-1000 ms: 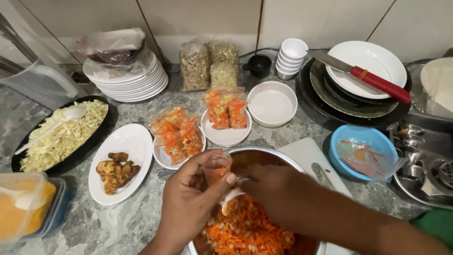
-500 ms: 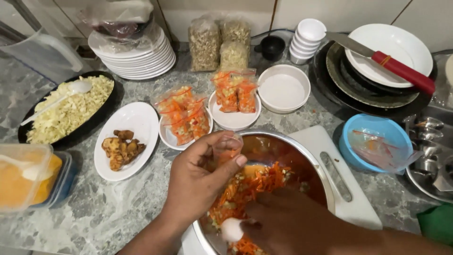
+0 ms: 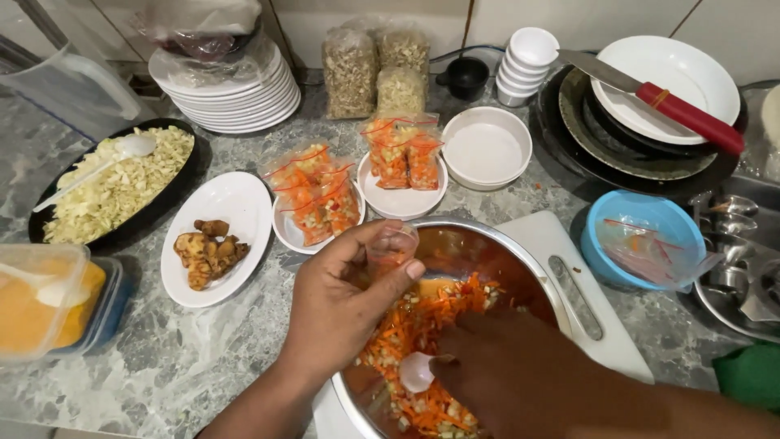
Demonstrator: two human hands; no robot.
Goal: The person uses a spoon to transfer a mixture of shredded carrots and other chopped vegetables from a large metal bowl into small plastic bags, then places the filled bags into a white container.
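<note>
My left hand point(image 3: 345, 297) holds a small clear plastic bag point(image 3: 392, 245) upright over the near rim of a steel bowl point(image 3: 520, 264). The bowl holds a chopped mix of carrot and pale vegetables point(image 3: 414, 345). My right hand point(image 3: 508, 370) is down inside the bowl, gripping a small white spoon point(image 3: 417, 371) that rests in the mix. Two small white plates point(image 3: 398, 203) just beyond the bowl carry several filled, sealed bags point(image 3: 318, 195) of the same mix.
A white cutting board point(image 3: 561, 244) lies under the bowl. A blue bowl point(image 3: 650, 219) with empty bags sits right. Stacked plates with a red-handled knife point(image 3: 691, 118) are far right. A black dish of shredded cabbage point(image 3: 118, 191), a plate of fried pieces point(image 3: 207, 252) and an orange-filled tub point(image 3: 49, 301) are left.
My right hand went from the bag's mouth down into the bowl with the spoon. The left hand kept the bag over the rim. The view shifted closer.
</note>
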